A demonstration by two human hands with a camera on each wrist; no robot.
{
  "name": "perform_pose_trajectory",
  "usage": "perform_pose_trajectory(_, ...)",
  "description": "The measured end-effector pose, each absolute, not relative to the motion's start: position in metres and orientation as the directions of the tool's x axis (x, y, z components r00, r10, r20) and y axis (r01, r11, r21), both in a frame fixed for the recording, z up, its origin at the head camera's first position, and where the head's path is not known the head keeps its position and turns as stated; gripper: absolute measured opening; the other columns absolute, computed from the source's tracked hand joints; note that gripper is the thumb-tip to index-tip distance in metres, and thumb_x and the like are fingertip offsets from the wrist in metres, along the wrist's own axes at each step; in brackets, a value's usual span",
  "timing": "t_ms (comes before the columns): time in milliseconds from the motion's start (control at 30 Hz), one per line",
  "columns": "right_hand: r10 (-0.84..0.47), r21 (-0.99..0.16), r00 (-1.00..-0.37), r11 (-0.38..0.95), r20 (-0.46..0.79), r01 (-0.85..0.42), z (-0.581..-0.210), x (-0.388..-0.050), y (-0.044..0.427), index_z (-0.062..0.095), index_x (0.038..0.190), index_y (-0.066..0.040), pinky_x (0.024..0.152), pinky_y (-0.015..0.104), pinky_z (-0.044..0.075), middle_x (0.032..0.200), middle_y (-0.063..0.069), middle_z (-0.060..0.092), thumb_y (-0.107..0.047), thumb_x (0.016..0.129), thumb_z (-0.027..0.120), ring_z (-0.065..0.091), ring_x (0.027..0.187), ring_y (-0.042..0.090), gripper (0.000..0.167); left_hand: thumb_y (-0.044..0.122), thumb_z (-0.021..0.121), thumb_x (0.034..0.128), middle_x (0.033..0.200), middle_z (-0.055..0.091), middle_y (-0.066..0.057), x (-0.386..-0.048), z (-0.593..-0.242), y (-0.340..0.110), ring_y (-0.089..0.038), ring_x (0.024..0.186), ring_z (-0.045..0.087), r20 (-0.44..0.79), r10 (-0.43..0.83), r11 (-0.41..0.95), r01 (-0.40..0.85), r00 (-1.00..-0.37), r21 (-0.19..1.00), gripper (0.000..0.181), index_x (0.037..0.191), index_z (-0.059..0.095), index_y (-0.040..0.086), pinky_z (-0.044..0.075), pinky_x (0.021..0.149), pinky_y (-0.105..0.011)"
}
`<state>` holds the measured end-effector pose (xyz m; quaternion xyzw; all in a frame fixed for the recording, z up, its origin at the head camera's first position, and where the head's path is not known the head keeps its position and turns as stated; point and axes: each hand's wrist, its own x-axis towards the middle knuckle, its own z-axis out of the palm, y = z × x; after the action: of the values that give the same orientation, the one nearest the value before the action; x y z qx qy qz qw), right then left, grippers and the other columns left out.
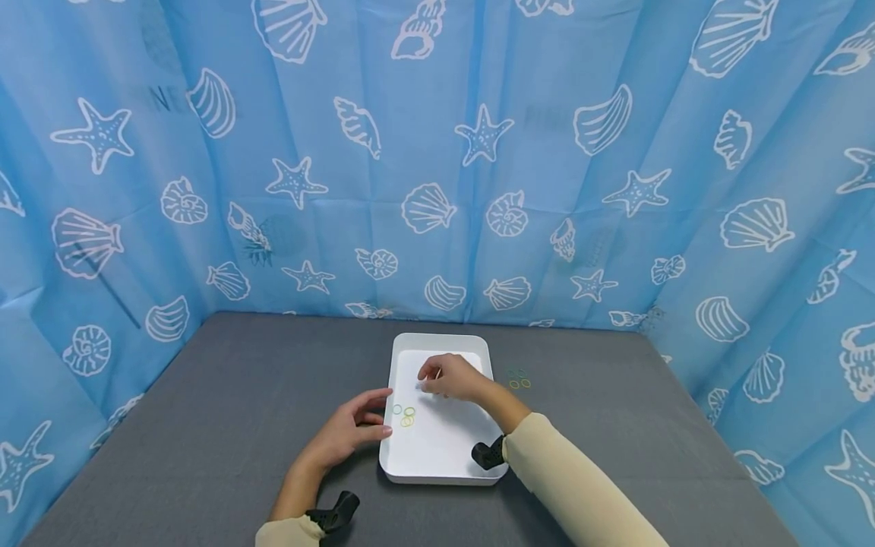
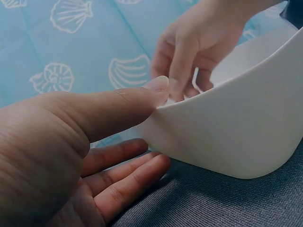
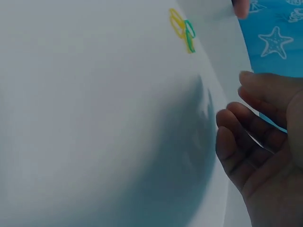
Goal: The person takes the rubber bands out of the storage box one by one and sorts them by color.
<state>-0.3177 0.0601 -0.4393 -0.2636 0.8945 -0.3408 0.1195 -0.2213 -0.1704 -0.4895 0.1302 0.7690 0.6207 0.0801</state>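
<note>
In the head view, a white tray (image 1: 447, 448) sits low in the middle of the frame on a grey desk (image 1: 219, 425), where both arms can reach it comfortably. The left hand (image 1: 352, 428) is at its left rim, fingers loosely spread and touching the edge, probably to steady so light-looking a container. The right hand (image 1: 453, 377) is over the tray's upper middle with bent fingers; whether they pinch anything, I cannot tell. Small coloured rings (image 1: 408, 412), yellow and green, lie inside the tray near its left wall, while another cluster of rings (image 1: 519, 384) rests on the desk just beyond the right wall, which apparently keeps the two groups apart. In the left wrist view, the left thumb lies straight against the rim at centre, the other fingers relaxed below it outside the wall, a stance that seems suited to bracing rather than lifting. In the right wrist view, the inner rings sit at upper centre-right near the tray wall; the right hand's fingers curve at the right edge, with no held object discernible.
</note>
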Motion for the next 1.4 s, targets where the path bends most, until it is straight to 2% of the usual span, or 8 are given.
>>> perform_pose_trajectory(200, -0.651, -0.675, -0.753, 0.6, -0.099, -0.429, -0.446, -0.318, 0.056, 0.071, 0.1, -0.007, 0.057, 0.024, 0.045, 0.076, -0.001, 0.059, -0.006, 0.086, 0.073, 0.053, 0.064, 0.011, 0.014, 0.012, 0.074, 0.0867, 0.133, 0.052, -0.022, -0.222, -0.488, -0.169, -0.027, 0.102, 0.059, 0.04, 0.302, 0.192, 0.102, -0.952, 0.976, 0.063, 0.143, 0.047, 0.005, 0.05, 0.08, -0.033)
perform_pose_trajectory(500, -0.706, -0.665, -0.695, 0.584, -0.134, -0.465, -0.447, -0.317, 0.051, 0.073, 0.1, -0.009, 0.065, 0.023, 0.044, 0.078, -0.003, 0.058, 0.0, 0.083, 0.075, 0.052, 0.072, 0.01, 0.02, 0.01, 0.074, 0.0872, 0.136, 0.049, -0.024, -0.222, -0.488, -0.17, -0.029, 0.103, 0.058, 0.04, 0.31, 0.171, 0.097, -0.95, 0.98, 0.065, 0.144, 0.044, 0.003, 0.051, 0.081, -0.036)
perform_pose_trajectory(633, -0.708, -0.645, -0.692, 0.596, -0.141, -0.479, -0.449, -0.317, 0.048, 0.074, 0.095, -0.012, 0.069, 0.024, 0.042, 0.075, -0.004, 0.057, -0.001, 0.082, 0.076, 0.051, 0.072, 0.009, 0.018, 0.01, 0.073, 0.0877, 0.137, 0.047, -0.025, -0.222, -0.489, -0.171, -0.029, 0.104, 0.058, 0.04, 0.318, 0.162, 0.097, -0.947, 0.982, 0.065, 0.145, 0.042, 0.002, 0.051, 0.081, -0.036)
perform_pose_trajectory(800, -0.715, -0.633, -0.687, 0.593, -0.129, -0.498, -0.453, -0.315, 0.044, 0.074, 0.091, -0.014, 0.066, 0.023, 0.04, 0.071, -0.005, 0.056, -0.002, 0.082, 0.076, 0.049, 0.068, 0.007, 0.015, 0.01, 0.073, 0.0882, 0.138, 0.047, -0.025, -0.223, -0.49, -0.172, -0.03, 0.105, 0.058, 0.039, 0.32, 0.164, 0.096, -0.946, 0.982, 0.064, 0.145, 0.043, 0.003, 0.051, 0.082, -0.035)
perform_pose_trajectory(1133, -0.673, -0.639, -0.724, 0.625, -0.151, -0.448, -0.452, -0.312, 0.04, 0.071, 0.08, -0.011, 0.064, 0.022, 0.039, 0.067, -0.006, 0.057, -0.003, 0.084, 0.074, 0.049, 0.066, 0.007, 0.01, 0.013, 0.074, 0.0877, 0.137, 0.048, -0.025, -0.223, -0.49, -0.172, -0.028, 0.103, 0.058, 0.029, 0.311, 0.177, 0.088, -0.95, 0.98, 0.065, 0.145, 0.043, 0.003, 0.051, 0.081, -0.036)
perform_pose_trajectory(1400, -0.668, -0.619, -0.733, 0.632, -0.131, -0.466, -0.452, -0.311, 0.042, 0.073, 0.079, -0.008, 0.066, 0.021, 0.041, 0.067, -0.008, 0.06, -0.006, 0.085, 0.075, 0.05, 0.066, 0.005, 0.006, 0.014, 0.073, 0.088, 0.138, 0.047, -0.025, -0.222, -0.488, -0.171, -0.027, 0.103, 0.058, 0.024, 0.313, 0.172, 0.082, -0.949, 0.982, 0.066, 0.145, 0.042, 0.003, 0.05, 0.082, -0.038)
